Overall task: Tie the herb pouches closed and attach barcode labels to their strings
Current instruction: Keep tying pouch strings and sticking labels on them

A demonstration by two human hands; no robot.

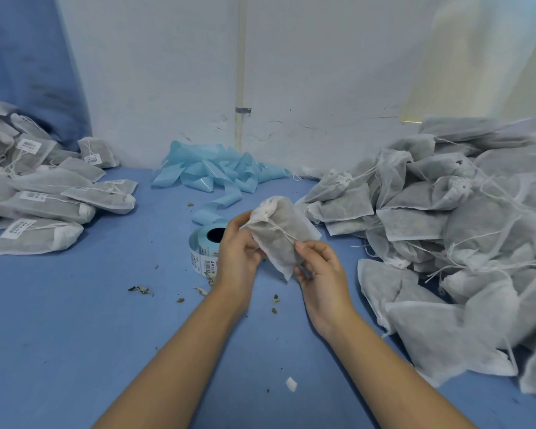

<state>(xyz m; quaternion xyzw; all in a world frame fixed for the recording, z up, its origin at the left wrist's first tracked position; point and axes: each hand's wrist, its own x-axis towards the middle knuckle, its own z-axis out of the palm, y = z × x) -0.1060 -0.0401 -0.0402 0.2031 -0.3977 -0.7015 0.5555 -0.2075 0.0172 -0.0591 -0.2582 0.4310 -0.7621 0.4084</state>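
Note:
A white mesh herb pouch [280, 233] is held upright above the blue table, its gathered neck at the top left. My left hand [237, 255] grips the pouch's left side near the neck. My right hand [319, 269] pinches the pouch's white string [283, 235] at its lower end, against the pouch's right side. A roll of barcode labels [203, 250] on blue backing stands on the table just behind my left hand, partly hidden by it.
A heap of unlabelled pouches [446, 227] with loose strings fills the right side. Labelled pouches [44, 196] lie piled at the left. Used blue backing strip [220, 171] is bunched against the white wall. Herb crumbs [141, 289] dot the blue table [75, 320].

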